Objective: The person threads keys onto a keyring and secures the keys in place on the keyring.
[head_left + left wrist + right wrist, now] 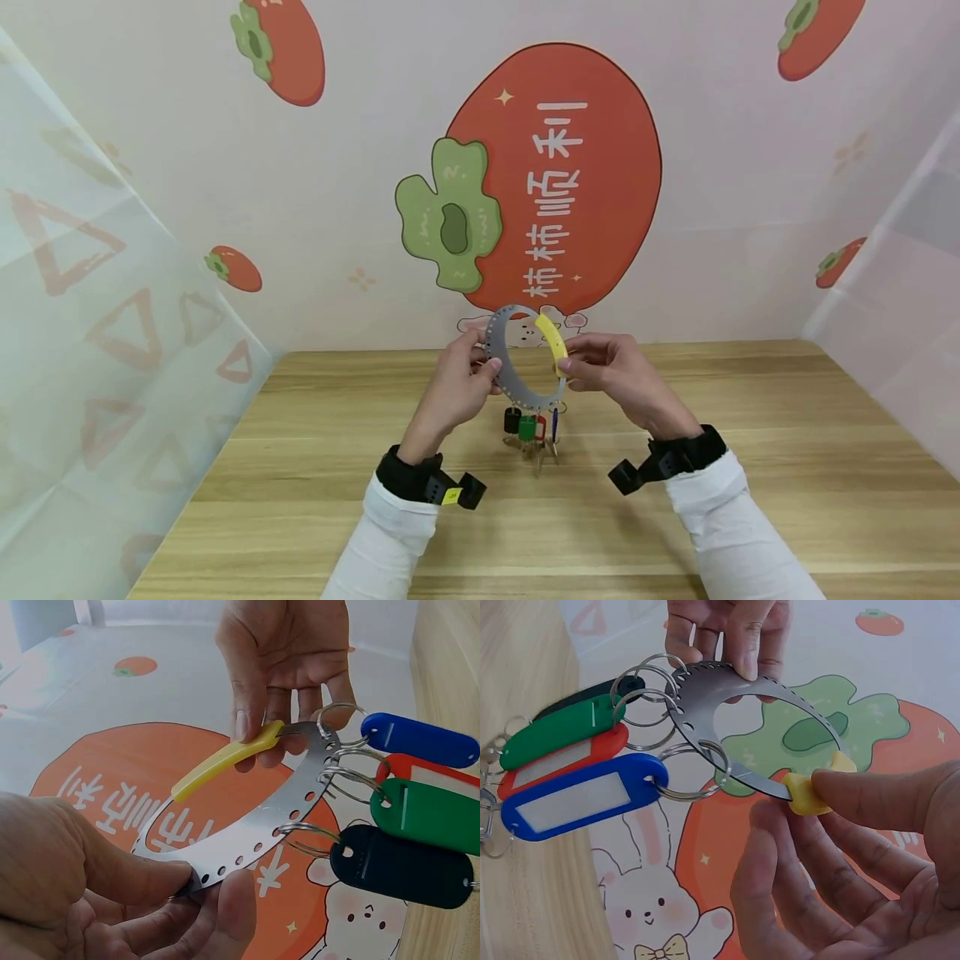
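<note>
A flat metal key ring holder point(504, 367) with small holes along its edge is held up above the table between both hands. My left hand point(459, 379) pinches its holed metal band between thumb and fingers. Across from it, my right hand point(618, 375) pinches the yellow grip point(552, 335) on the holder. From split rings in the holes hang a black key tag point(401, 866), a green key tag point(559, 733), a red key tag point(541, 428) and a blue key tag point(577, 799). Below the tags, small metal keys point(537, 457) dangle, bunched together.
The wood-grain table point(337, 533) lies beneath the hands. Behind it stands a backdrop point(360, 167) printed with persimmons and a rabbit, and pale sheets point(97, 333) close off the sides. Each wrist wears a black strap point(408, 475) with a small camera.
</note>
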The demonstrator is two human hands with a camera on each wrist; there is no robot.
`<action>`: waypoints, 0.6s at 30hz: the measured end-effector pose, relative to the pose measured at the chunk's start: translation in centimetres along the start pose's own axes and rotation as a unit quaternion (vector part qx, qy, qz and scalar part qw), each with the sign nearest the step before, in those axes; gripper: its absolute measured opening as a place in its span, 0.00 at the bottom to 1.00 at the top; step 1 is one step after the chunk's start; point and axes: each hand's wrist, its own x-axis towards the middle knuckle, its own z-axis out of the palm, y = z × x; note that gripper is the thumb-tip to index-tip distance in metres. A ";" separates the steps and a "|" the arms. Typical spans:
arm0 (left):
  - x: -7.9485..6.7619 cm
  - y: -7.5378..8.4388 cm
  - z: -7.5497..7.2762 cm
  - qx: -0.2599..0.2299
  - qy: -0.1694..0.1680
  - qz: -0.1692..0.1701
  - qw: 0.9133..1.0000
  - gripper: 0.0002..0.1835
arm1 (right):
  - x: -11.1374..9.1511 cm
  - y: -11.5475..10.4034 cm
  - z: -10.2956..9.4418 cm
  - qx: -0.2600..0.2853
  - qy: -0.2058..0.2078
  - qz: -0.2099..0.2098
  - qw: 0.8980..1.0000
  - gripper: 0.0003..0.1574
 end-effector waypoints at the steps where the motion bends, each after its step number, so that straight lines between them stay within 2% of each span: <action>1: 0.0 0.0 0.0 0.002 -0.001 -0.001 1.000 0.16 | 0.0 0.0 0.0 0.007 -0.003 0.000 1.000 0.21; 6: -0.1 0.0 -0.1 0.008 -0.003 -0.004 1.000 0.16 | 0.0 -0.1 0.2 0.028 -0.011 -0.005 1.000 0.22; 18: 0.0 0.1 0.0 0.012 0.004 -0.004 1.000 0.14 | 0.0 -0.2 0.3 0.018 -0.005 -0.014 1.000 0.22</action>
